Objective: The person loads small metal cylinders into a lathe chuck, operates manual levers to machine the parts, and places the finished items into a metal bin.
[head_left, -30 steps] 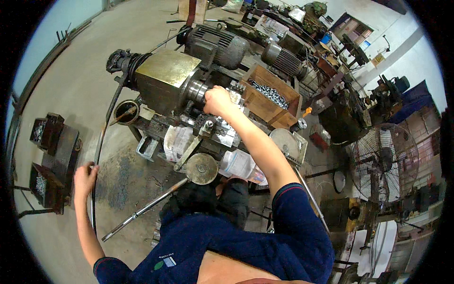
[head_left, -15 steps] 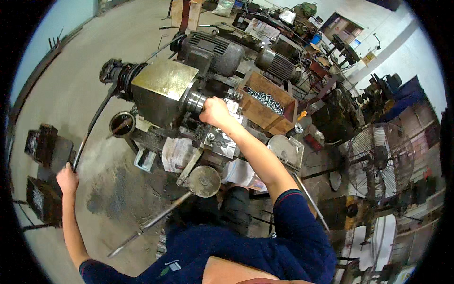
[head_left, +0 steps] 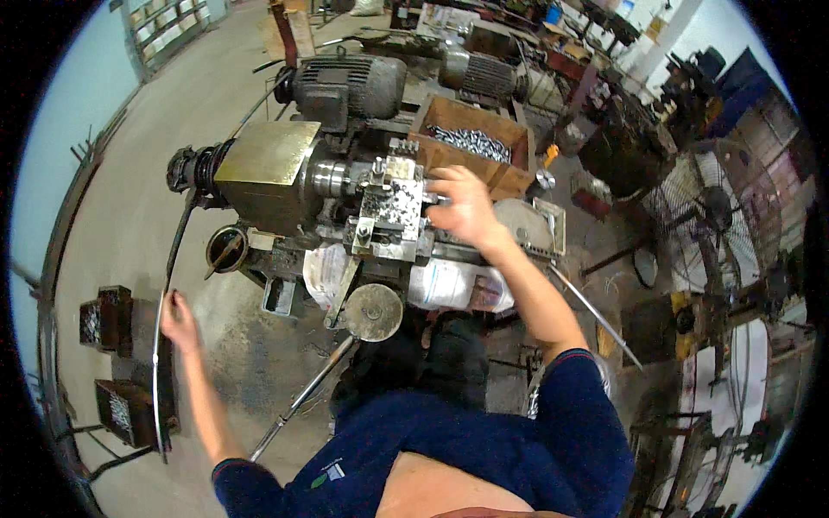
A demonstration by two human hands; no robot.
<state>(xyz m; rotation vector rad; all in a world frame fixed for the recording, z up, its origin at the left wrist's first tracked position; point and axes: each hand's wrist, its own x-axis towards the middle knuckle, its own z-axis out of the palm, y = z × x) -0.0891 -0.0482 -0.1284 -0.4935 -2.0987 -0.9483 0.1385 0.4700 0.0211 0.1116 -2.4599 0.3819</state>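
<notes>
My right hand (head_left: 466, 207) is just right of the lathe's tool block (head_left: 393, 205), with fingers apart and no part visible between them. Dark metal chips are scattered over the block. To its left, the shiny chuck (head_left: 328, 179) sticks out of the headstock (head_left: 268, 186) with its brassy top cover. My left hand (head_left: 180, 324), slightly blurred, is beside the long metal lever (head_left: 161, 345), its fingers loosely bent and not wrapped round it. I cannot tell whether a fingertip touches the lever.
A wooden box (head_left: 471, 177) of small shiny metal parts stands behind the tool block. Electric motors (head_left: 350, 85) sit behind the headstock. A round handwheel (head_left: 373, 312) and a slanting bar (head_left: 302, 397) are before me. Dark bins (head_left: 125, 410) stand left, a fan (head_left: 712, 211) right.
My right hand has left the chuck and moved right past the tool block, its fingers spreading. My left hand has loosened from the lever, whose lower end now reaches below the hand. The view has shifted.
</notes>
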